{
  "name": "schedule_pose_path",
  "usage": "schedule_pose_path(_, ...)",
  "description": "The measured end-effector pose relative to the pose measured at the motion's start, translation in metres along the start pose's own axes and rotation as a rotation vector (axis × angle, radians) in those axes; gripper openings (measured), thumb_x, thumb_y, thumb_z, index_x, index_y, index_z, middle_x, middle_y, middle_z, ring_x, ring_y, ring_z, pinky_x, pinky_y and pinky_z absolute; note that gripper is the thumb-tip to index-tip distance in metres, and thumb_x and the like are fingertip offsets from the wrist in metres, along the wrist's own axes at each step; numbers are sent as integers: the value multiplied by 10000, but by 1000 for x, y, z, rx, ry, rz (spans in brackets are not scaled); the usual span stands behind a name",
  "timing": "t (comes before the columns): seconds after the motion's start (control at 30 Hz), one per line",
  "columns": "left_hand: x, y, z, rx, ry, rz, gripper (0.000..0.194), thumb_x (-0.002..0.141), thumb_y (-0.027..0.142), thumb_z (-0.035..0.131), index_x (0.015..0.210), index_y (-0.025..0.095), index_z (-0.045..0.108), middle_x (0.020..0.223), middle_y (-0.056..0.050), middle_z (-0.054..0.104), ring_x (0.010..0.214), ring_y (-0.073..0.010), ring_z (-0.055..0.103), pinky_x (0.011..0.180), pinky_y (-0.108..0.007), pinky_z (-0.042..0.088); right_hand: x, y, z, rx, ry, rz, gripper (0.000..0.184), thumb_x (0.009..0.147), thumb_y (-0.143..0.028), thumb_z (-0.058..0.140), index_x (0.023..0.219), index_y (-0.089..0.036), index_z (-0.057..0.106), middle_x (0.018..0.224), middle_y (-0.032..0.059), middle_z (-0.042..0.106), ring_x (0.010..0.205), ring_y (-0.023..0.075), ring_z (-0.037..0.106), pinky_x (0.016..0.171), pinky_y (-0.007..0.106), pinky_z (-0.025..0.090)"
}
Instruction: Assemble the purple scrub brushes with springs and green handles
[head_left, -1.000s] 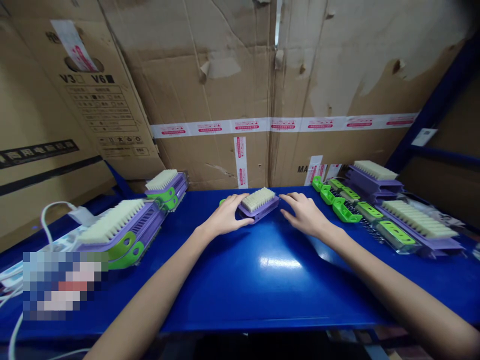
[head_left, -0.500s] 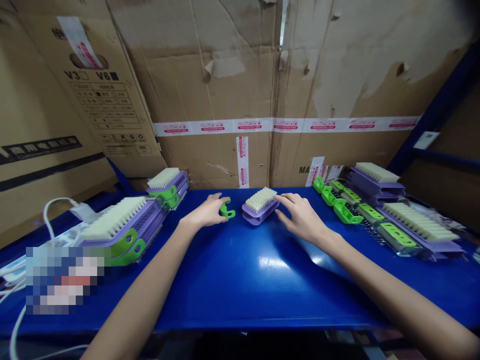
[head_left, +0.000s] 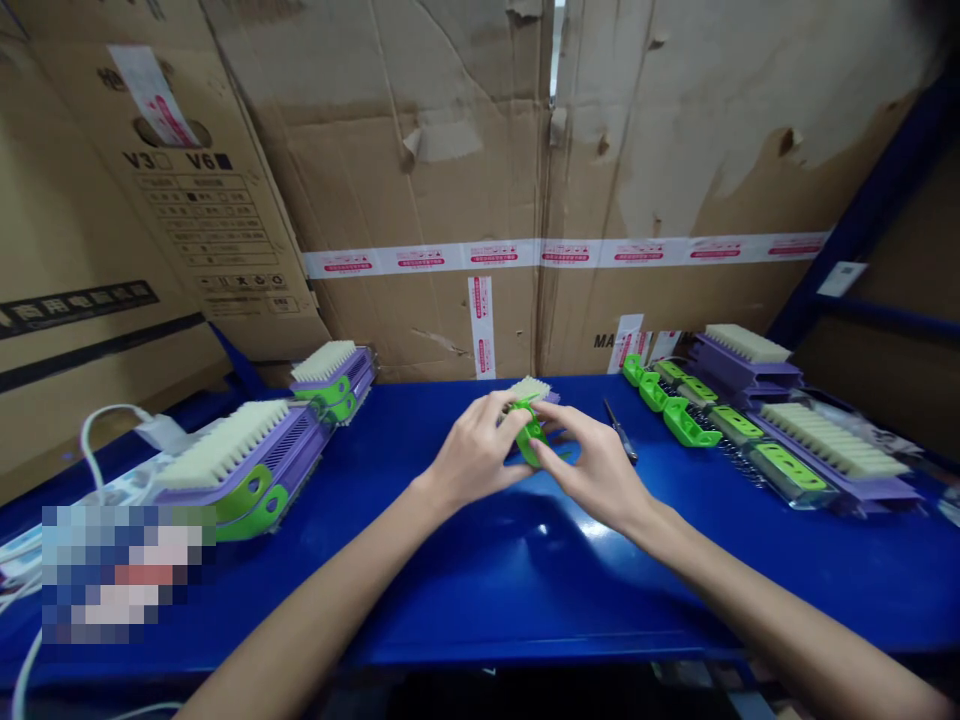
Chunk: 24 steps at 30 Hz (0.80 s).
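Note:
Both hands meet over the middle of the blue table. My left hand (head_left: pixel 476 450) pinches a green plastic part (head_left: pixel 534 435) from the left side. On its right side, the fingers of my right hand (head_left: pixel 592 460) close on the same part. Just behind them is a purple brush head with cream bristles (head_left: pixel 531 387), mostly hidden by the fingers. Whether the green part touches the brush head I cannot tell. A dark, slender tool (head_left: pixel 621 432) lies to the right of my right hand.
Purple-and-green brushes (head_left: pixel 240 455) are stacked at the left beside a white power strip (head_left: pixel 127 485) and cable. Loose green parts (head_left: pixel 690 425), bristled pieces with green inserts (head_left: pixel 791 475) and purple brush heads (head_left: pixel 832 440) line the right. Cardboard (head_left: pixel 420 300) walls the back.
My left hand has brought the green part rightward, in front of the brush head. My right hand has left the brush head's side and closed on the green part. The dark tool has come into view.

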<state>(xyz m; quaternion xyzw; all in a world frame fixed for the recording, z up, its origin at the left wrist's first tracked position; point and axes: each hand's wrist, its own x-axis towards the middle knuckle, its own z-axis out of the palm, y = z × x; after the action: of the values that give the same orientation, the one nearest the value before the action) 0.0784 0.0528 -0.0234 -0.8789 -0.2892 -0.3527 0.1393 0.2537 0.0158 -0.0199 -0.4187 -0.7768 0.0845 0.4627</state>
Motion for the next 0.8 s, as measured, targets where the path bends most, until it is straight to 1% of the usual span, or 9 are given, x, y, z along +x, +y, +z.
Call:
schedule_pose_path(0.1,-1,7,6,-47,-18,87,470,814,468,593,1174,218,424,1131,-124,532,1073,-272,559,874,-446,504,-14,-2,-10,-56,15,7,307,841,-267,540,1136,-207,603,984,55,691,792,168,661,692,302,556)
schedule_pose_path(0.2,-3,-3,7,-55,-45,101,617,789,539,608,1251,213,362,1186,-149,521,1124,-299,529,916,-488,468,-28,8,-30,-176,41,7,272,842,-271,524,1086,-201,621,1011,64,690,794,172,665,688,299,551)
schedule_pose_path(0.3,-6,-20,9,-2,-74,-7,601,822,475,594,1293,194,347,1218,-159,510,1137,-298,509,942,-481,440,-46,30,-59,-355,72,60,295,838,-300,504,1095,-210,618,1028,70,688,845,201,667,735,327,540)
schedule_pose_path(0.37,-8,-29,12,32,-124,-101,594,828,456,593,1303,189,357,1242,-154,504,1149,-295,498,954,-467,427,-63,50,-78,-509,88,128,329,832,-341,491,1105,-207,618,1032,84,685,910,244,655,764,364,526)
schedule_pose_path(0.43,-11,-36,15,60,-194,-175,610,820,477,597,1308,192,369,1270,-152,495,1163,-300,490,956,-466,420,-79,70,-94,-677,38,193,376,826,-367,478,1131,-192,612,987,105,688,913,287,641,737,395,515)
schedule_pose_path(0.5,-13,-40,19,78,-272,-207,605,823,485,589,1309,189,381,1275,-153,503,1163,-304,495,949,-467,419,-93,86,-105,-807,-51,222,395,832,-360,453,1133,-164,618,915,127,691,841,304,634,688,405,507)
schedule_pose_path(0.6,-15,-43,23,94,-346,-212,570,843,464,568,1300,170,396,1237,-152,542,1144,-295,515,937,-453,420,-102,95,-112,-983,-102,240,373,862,-332,391,1051,-155,660,843,157,686,798,335,619,665,445,490)
schedule_pose_path(0.7,-15,-42,24,104,-336,-215,557,833,488,575,1255,155,429,1203,-148,569,1112,-293,533,919,-441,424,-101,94,-112,-1105,-91,260,372,882,-304,346,990,-181,680,827,166,678,809,360,608,650,474,470)
schedule_pose_path(0.8,-12,-38,23,115,-315,-239,530,809,531,587,1162,152,475,1134,-138,604,1053,-296,561,882,-437,433,-97,93,-111,-1159,-102,266,376,893,-284,338,983,-169,685,837,174,675,792,347,606,621,446,452)
